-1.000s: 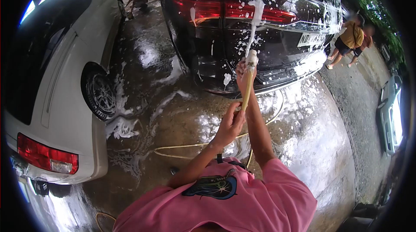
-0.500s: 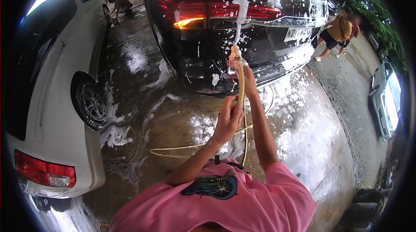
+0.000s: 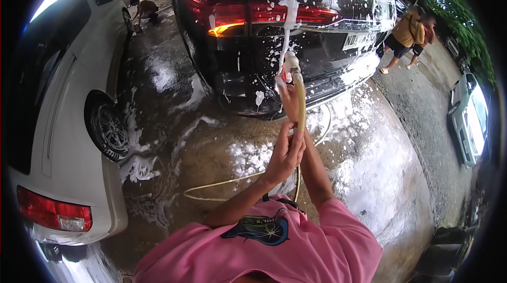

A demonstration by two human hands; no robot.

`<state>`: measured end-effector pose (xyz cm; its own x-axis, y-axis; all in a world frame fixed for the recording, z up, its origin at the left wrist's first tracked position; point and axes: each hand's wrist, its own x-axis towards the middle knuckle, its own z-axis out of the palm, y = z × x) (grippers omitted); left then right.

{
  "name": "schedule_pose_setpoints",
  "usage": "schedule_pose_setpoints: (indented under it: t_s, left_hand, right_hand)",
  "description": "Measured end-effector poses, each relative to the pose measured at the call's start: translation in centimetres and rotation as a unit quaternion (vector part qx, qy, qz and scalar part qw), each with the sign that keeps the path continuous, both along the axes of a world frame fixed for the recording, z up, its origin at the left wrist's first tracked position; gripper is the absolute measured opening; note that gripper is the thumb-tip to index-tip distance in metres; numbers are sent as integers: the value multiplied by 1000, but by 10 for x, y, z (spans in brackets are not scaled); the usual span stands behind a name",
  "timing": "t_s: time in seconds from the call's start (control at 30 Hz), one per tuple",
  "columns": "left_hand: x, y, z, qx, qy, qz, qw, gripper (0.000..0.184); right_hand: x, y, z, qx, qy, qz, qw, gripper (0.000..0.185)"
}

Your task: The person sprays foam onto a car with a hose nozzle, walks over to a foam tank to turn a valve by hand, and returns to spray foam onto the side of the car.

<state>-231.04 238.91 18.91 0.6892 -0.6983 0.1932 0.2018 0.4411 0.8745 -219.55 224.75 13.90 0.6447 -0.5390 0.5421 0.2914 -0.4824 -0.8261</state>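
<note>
My right hand [image 3: 290, 102] is wrapped around a foam spray gun [image 3: 292, 63] with a whitish body and a bit of red, held out toward the rear of a black car [image 3: 222, 61]. A yellowish hose [image 3: 301, 98] runs from the gun back toward me. Lower down, my left hand [image 3: 287, 153] grips this hose near my right wrist. White foam streaks run down the car's tail light [image 3: 296, 13] and rear panel. The gun covers part of the bumper, and its trigger is hard to make out.
A white vehicle [image 3: 68, 109] stands at the left. Foam and water cover the wet concrete floor [image 3: 211, 140], where more hose [image 3: 224, 183] lies looped. One person [image 3: 146, 7] crouches at far left; two people [image 3: 406, 35] walk at right. Another car [image 3: 469, 119] is parked at far right.
The spray gun and my right hand have turned, so the hose bows more to the right. My left hand has come slightly lower and to the right, still on the hose.
</note>
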Motion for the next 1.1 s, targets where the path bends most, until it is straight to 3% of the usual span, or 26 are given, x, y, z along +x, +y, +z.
schedule_pose_setpoints:
  t_s: [0.1,0.2,0.37,0.47,0.57,0.63,0.73,0.87,1.1]
  left_hand:
    - [1,1,0,3,-3,0,1000,20]
    - [1,1,1,6,-12,1,1000,20]
    - [3,2,2,-6,-13,-4,1000,18]
    - [1,-4,0,-5,-45,13,999,22]
    - [2,-6,-1,-10,-52,7,999,21]
    - [3,-7,-1,-12,-53,4,999,21]
    - [6,-9,-2,-11,-58,1,998,21]
    - [8,-10,-3,-9,-65,-2,998,22]
    - [14,-10,-1,-9,-68,-13,998,24]
  right_hand:
    - [-1,8,12,80,-44,-10,996,18]
    - [-7,21,30,74,-63,-14,995,18]
    - [11,6,-2,22,-65,-46,997,20]
    - [18,-2,-19,9,12,-86,996,22]
    - [16,0,-14,-5,-73,-104,992,25]
    - [11,-3,-12,65,42,-66,995,31]
    - [8,8,0,155,-63,-4,986,33]
    - [7,3,-1,151,-17,0,988,33]
    - [10,-7,-4,130,-66,29,989,31]
